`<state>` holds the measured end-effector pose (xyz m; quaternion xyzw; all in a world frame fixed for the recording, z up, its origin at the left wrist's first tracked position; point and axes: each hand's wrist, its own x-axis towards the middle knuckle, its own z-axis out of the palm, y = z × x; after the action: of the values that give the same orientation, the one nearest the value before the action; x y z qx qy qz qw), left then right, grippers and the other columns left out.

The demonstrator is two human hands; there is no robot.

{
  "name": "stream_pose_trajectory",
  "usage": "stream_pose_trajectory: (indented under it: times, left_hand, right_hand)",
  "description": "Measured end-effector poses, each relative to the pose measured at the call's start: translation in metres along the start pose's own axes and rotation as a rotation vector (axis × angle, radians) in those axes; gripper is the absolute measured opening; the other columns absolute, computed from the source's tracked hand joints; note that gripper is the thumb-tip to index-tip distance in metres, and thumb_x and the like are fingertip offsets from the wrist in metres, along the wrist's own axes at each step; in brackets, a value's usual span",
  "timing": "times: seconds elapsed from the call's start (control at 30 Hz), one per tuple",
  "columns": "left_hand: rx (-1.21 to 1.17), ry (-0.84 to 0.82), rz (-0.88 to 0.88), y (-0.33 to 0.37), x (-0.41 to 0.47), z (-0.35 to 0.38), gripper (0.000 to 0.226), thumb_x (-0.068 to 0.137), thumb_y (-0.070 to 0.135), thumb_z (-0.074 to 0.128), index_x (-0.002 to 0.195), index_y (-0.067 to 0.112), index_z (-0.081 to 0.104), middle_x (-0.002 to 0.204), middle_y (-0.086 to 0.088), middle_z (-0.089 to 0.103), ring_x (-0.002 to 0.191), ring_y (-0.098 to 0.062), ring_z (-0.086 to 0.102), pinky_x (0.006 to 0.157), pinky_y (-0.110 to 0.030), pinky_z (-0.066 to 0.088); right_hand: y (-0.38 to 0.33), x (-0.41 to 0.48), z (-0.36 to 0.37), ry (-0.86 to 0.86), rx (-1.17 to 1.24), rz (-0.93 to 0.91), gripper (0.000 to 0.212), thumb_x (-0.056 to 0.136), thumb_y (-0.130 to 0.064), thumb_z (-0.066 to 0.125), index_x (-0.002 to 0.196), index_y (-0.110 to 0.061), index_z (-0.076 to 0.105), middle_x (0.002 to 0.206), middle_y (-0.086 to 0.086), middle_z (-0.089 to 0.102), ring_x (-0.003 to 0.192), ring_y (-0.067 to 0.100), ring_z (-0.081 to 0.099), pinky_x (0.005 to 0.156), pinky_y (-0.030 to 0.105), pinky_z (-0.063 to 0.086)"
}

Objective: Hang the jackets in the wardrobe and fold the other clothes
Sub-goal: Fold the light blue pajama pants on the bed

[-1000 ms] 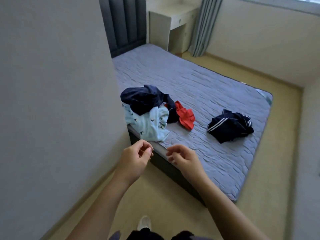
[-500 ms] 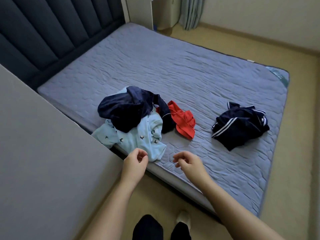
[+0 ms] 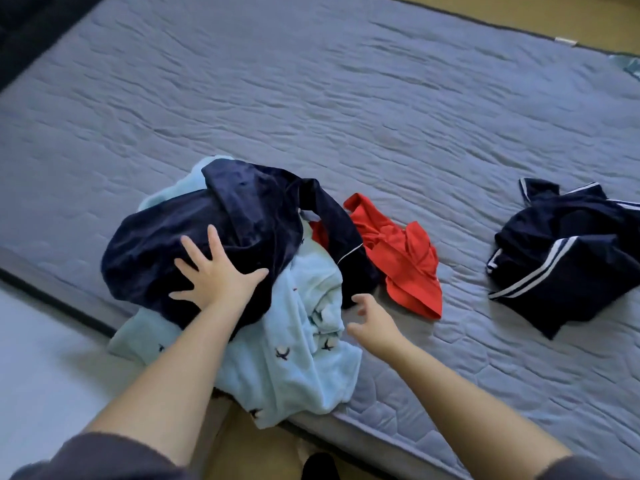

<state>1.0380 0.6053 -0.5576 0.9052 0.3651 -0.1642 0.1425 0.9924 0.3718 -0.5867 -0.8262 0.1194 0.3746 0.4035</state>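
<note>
Left hand is laid flat, fingers spread, on the navy garment; right hand, loosely curled and empty, is held just to its right.

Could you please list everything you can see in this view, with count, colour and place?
mattress: one, grey-blue, quilted, fills most of the view
navy velvety garment: one, dark navy, crumpled on top of the light blue garment, near the mattress's near edge
light blue garment: one, pale blue with small dark bird prints, under the navy one, hanging slightly over the edge
red garment: one, red, crumpled, right of that pile and touching it
striped navy garment: one, navy with white stripes, apart at the right
floor: tan, at the bottom
left hand: one, fingers spread flat on the navy velvety garment
right hand: one, loosely curled, holding nothing, beside the light blue garment
</note>
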Motion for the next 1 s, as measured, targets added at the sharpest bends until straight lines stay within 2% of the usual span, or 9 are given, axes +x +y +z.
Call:
stream_pose_trajectory:
  times: [0.13, 0.27, 0.4, 0.53, 0.67, 0.77, 0.87, 0.93, 1.0]
  left_hand:
    - [0.118, -0.015, 0.132, 0.008, 0.060, 0.029, 0.064, 0.078, 0.036, 0.070, 0.135, 0.028, 0.040, 0.137, -0.012, 0.039, 0.120, -0.039, 0.042, 0.087, -0.049, 0.044]
    - [-0.186, 0.131, 0.328, 0.040, 0.076, 0.018, 0.021, 0.080, 0.023, 0.059, 0.101, 0.016, 0.059, 0.103, -0.014, 0.065, 0.098, -0.039, 0.058, 0.076, -0.038, 0.044]
    - [-0.628, 0.196, 0.576, 0.127, 0.083, -0.032, 0.026, 0.078, 0.019, 0.061, 0.104, 0.015, 0.059, 0.097, -0.005, 0.066, 0.091, -0.014, 0.062, 0.075, -0.015, 0.042]
    - [-0.802, -0.003, 0.736, 0.207, 0.096, -0.075, 0.075, 0.077, 0.021, 0.070, 0.140, 0.011, 0.032, 0.140, -0.012, 0.038, 0.128, -0.018, 0.039, 0.105, -0.019, 0.029]
    - [-0.649, -0.029, 0.634, 0.174, 0.117, -0.046, 0.097, 0.076, 0.039, 0.073, 0.149, 0.010, 0.017, 0.152, -0.011, 0.025, 0.141, -0.022, 0.025, 0.116, -0.039, 0.023]
    - [-0.286, -0.009, 0.251, 0.077, 0.127, 0.006, 0.101, 0.074, 0.042, 0.074, 0.150, 0.013, 0.014, 0.154, -0.014, 0.019, 0.141, -0.032, 0.018, 0.113, -0.049, 0.022]
    - [-0.174, -0.277, -0.083, -0.009, 0.119, 0.045, 0.113, 0.072, 0.044, 0.077, 0.151, 0.013, 0.002, 0.155, -0.019, 0.012, 0.142, -0.034, 0.017, 0.113, -0.046, 0.022]
    - [-0.141, -0.345, -0.048, -0.029, 0.118, 0.063, 0.087, 0.077, 0.039, 0.074, 0.145, 0.009, 0.027, 0.144, -0.018, 0.038, 0.131, -0.034, 0.039, 0.102, -0.039, 0.035]
    - [-0.061, -0.337, 0.084, -0.027, 0.123, 0.071, 0.028, 0.085, 0.026, 0.063, 0.106, 0.009, 0.057, 0.116, -0.017, 0.061, 0.108, -0.032, 0.056, 0.080, -0.033, 0.041]
  right_hand:
    - [-0.015, 0.062, 0.020, -0.023, 0.250, 0.078, 0.069, 0.084, -0.015, 0.060, 0.144, -0.026, 0.026, 0.125, 0.002, 0.046, 0.092, 0.019, 0.057, 0.071, 0.029, 0.052]
    - [-0.033, 0.085, 0.025, -0.104, 0.257, 0.040, 0.076, 0.085, -0.015, 0.060, 0.147, -0.032, 0.019, 0.134, 0.003, 0.039, 0.074, 0.016, 0.058, 0.061, 0.024, 0.052]
    - [-0.063, 0.096, -0.001, -0.027, 0.230, -0.007, 0.079, 0.084, -0.016, 0.063, 0.147, -0.033, 0.019, 0.128, 0.003, 0.041, 0.080, 0.016, 0.057, 0.061, 0.024, 0.052]
    - [-0.087, 0.103, -0.031, 0.064, 0.246, -0.058, 0.075, 0.083, -0.014, 0.062, 0.145, -0.032, 0.023, 0.124, 0.000, 0.048, 0.089, 0.015, 0.057, 0.069, 0.034, 0.057]
    - [-0.083, 0.108, -0.042, 0.091, 0.213, -0.018, 0.080, 0.084, -0.020, 0.064, 0.148, -0.033, 0.018, 0.137, 0.002, 0.041, 0.083, 0.009, 0.057, 0.073, 0.028, 0.053]
    - [-0.064, 0.112, -0.025, 0.016, 0.147, -0.002, 0.085, 0.081, -0.016, 0.066, 0.150, -0.027, 0.017, 0.142, 0.007, 0.039, 0.098, 0.017, 0.056, 0.074, 0.022, 0.049]
    - [-0.043, 0.117, 0.010, -0.165, 0.100, 0.027, 0.101, 0.075, -0.020, 0.073, 0.151, -0.029, 0.008, 0.143, 0.003, 0.039, 0.117, 0.018, 0.052, 0.087, 0.028, 0.051]
    - [-0.038, 0.119, 0.039, -0.219, 0.082, 0.039, 0.108, 0.073, -0.026, 0.078, 0.152, -0.027, 0.004, 0.148, 0.001, 0.027, 0.132, 0.020, 0.038, 0.094, 0.026, 0.044]
    - [-0.039, 0.121, 0.065, -0.179, 0.050, 0.018, 0.104, 0.071, -0.029, 0.079, 0.151, -0.024, 0.013, 0.146, 0.005, 0.027, 0.133, 0.021, 0.034, 0.102, 0.027, 0.037]
